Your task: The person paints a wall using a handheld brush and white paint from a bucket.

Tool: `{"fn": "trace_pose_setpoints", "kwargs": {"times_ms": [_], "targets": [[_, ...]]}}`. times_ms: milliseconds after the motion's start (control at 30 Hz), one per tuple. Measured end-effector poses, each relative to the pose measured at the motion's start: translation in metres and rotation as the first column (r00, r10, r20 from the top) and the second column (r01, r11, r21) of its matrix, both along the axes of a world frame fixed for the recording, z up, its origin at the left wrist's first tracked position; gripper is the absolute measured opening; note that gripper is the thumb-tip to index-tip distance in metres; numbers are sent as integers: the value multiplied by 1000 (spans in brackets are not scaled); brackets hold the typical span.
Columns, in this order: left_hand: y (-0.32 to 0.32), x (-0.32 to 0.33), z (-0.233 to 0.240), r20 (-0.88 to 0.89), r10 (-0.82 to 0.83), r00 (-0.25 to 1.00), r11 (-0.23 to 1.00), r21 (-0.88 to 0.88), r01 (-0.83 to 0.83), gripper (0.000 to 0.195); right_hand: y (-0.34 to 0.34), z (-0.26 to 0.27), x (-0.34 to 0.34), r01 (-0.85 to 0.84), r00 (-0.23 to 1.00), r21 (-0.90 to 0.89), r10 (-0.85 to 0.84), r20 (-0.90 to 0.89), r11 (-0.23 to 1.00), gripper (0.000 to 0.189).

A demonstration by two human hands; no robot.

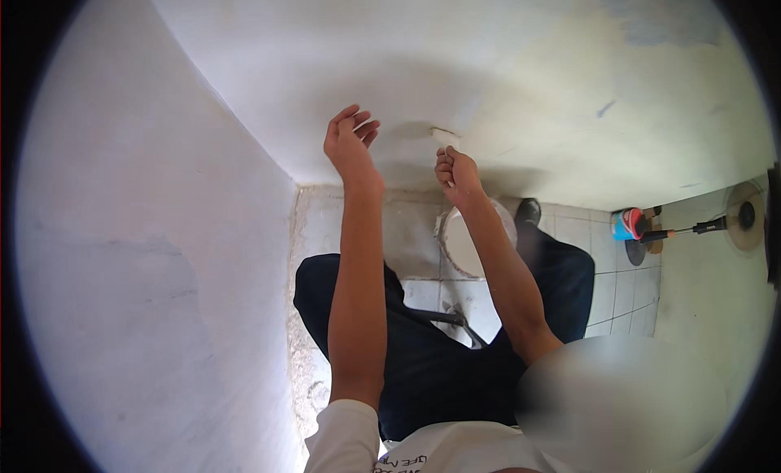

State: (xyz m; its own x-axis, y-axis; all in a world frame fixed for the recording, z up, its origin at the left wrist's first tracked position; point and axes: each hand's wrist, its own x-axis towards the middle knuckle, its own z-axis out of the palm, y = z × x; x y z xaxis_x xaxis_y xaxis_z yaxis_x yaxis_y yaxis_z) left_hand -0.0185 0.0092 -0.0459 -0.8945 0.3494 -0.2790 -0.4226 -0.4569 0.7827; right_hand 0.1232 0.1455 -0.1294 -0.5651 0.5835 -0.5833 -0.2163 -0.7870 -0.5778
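Note:
My right hand (456,173) is closed around the handle of a small flat tool, likely a putty knife or scraper (445,136), whose pale blade meets the wall (403,95) in front of me. Left of it, my left hand (352,134) is raised near the same wall, fingers apart and slightly curled, holding nothing. Below my right hand and forearm stands a round bucket (462,241) with whitish material inside; the forearm hides part of it.
Another wall (152,290) meets the front one at a corner on the left. The floor is tiled (412,229). On the right are a blue and red tub (627,224), a long-handled tool (683,230) and a fan (745,215). My knees flank the bucket.

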Motion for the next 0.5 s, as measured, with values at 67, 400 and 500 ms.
{"fn": "trace_pose_setpoints", "kwargs": {"times_ms": [67, 400, 500], "targets": [[-15, -2, -6, 34, 2, 999, 1000, 12, -2, 25, -11, 43, -3, -31, 998, 50, 33, -50, 998, 14], [-54, -13, -25, 109, 83, 991, 990, 103, -94, 25, -36, 238, 12, -98, 944, 460, 229, -238, 882, 23], [-60, -18, -23, 106, 65, 992, 989, 127, -79, 26, -48, 272, 27, -7, 975, 745, 171, -144, 667, 30]]}}
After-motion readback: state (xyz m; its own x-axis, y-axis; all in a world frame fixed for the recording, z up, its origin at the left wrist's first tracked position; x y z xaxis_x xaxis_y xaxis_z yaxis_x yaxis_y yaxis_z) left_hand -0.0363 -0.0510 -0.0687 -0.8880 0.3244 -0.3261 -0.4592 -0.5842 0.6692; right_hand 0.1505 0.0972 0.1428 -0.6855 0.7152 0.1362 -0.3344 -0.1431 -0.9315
